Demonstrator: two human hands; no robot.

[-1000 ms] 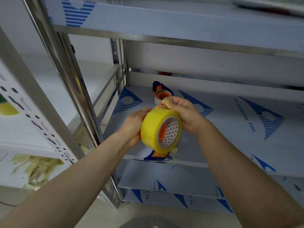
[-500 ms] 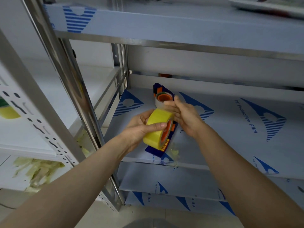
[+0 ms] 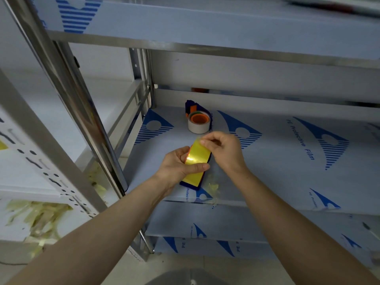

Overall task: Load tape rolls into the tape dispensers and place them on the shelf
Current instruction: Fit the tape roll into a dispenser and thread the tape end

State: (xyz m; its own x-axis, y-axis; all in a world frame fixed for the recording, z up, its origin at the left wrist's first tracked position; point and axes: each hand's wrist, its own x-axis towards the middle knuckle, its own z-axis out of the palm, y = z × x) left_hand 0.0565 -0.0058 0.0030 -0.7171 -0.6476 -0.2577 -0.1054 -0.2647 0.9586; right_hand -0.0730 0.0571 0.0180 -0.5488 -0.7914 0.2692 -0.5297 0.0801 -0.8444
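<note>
A yellow tape roll (image 3: 197,161) sits edge-on in a dark blue tape dispenser (image 3: 190,185) near the front of the middle shelf (image 3: 267,161). My left hand (image 3: 178,164) wraps around the roll and dispenser from the left, thumb across the tape. My right hand (image 3: 224,150) pinches the upper end of the yellow tape between thumb and fingers. Farther back on the same shelf lies a second blue dispenser (image 3: 190,105) loaded with a white tape roll (image 3: 198,125) on an orange hub.
A steel upright post (image 3: 82,112) stands left of the shelf. An upper shelf (image 3: 205,23) overhangs it, and lower shelves (image 3: 205,223) lie below. Yellowish tape scraps (image 3: 37,217) are heaped on the neighbouring rack at left, with a few scraps (image 3: 211,185) beside the dispenser.
The yellow roll went from facing me, core visible, to edge-on and lower, down in the blue dispenser on the shelf. My right hand shifted to the tape's upper end.
</note>
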